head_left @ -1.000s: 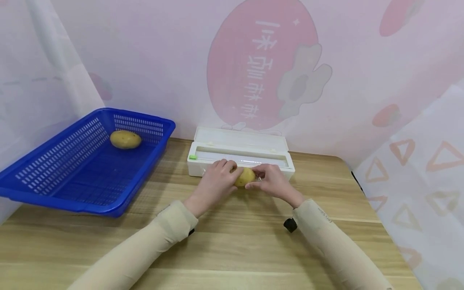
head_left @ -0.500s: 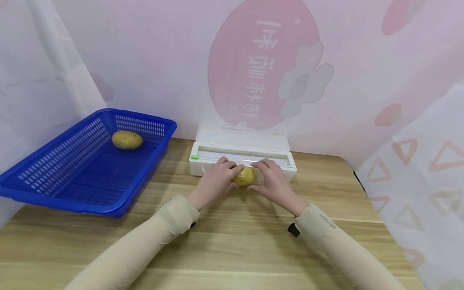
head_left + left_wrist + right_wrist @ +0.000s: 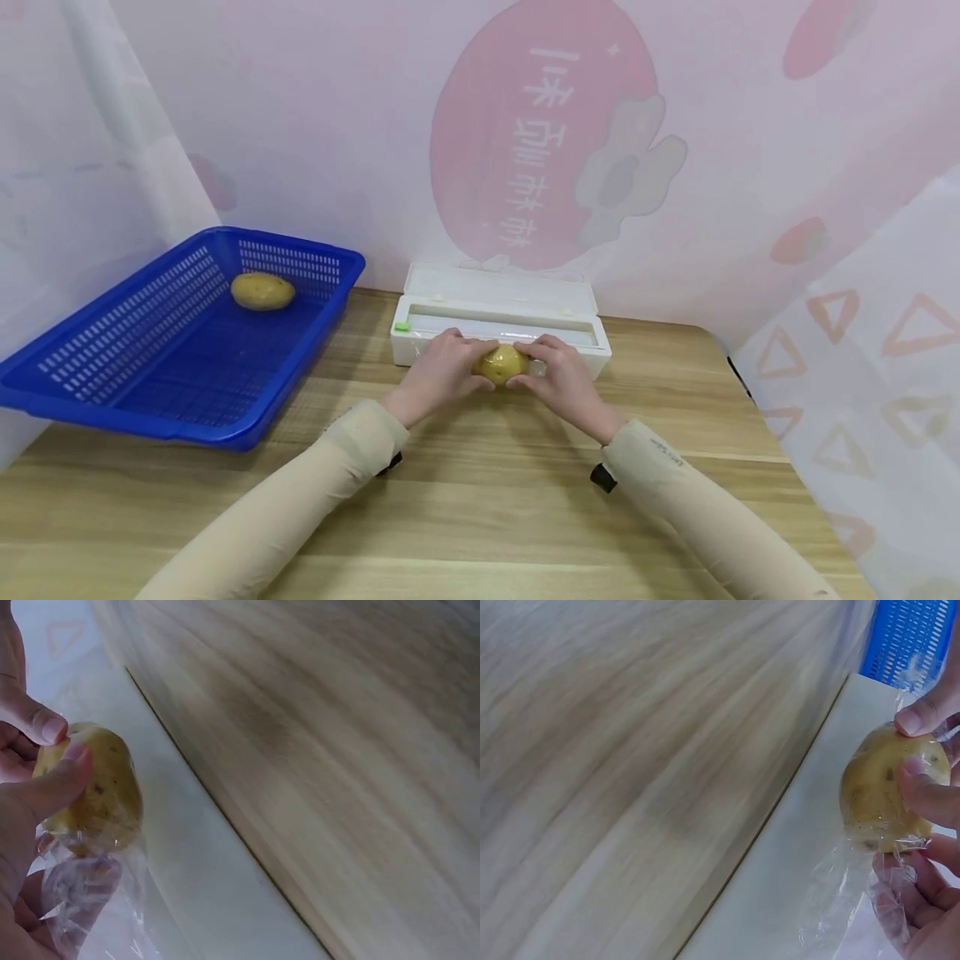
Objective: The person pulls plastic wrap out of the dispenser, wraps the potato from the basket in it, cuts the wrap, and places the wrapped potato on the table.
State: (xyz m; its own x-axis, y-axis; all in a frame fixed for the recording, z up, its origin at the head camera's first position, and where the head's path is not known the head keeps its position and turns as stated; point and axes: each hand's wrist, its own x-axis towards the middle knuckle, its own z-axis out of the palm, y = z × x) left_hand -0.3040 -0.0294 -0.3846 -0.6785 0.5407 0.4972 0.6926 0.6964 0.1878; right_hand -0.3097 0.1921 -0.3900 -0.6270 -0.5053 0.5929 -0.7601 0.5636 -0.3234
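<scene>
A yellow potato (image 3: 502, 364), partly covered by clear plastic wrap, is held in front of the white wrap dispenser (image 3: 598, 360). My left hand (image 3: 442, 372) grips its left side, thumb toward me and fingers over the top. From the right, my right hand (image 3: 562, 380) pinches the other end. In the left wrist view, a thumb presses on the potato (image 3: 116, 784) and crumpled film (image 3: 139, 915) hangs below. The right wrist view shows both thumbs on the potato (image 3: 874, 791), with loose film (image 3: 829, 900) trailing over the dispenser's white face. Some fingers are hidden behind the potato.
The dispenser's lid (image 3: 498, 287) stands raised against the printed backdrop, and a green slider (image 3: 402, 326) sits at its left end. At left, a blue basket (image 3: 180, 427) contains another potato (image 3: 262, 292). Wooden tabletop (image 3: 495, 517) extends toward me.
Both hands have shifted their fingers on the potato, which has moved slightly left. My right hand spread apart half a second ago and has come back in against it.
</scene>
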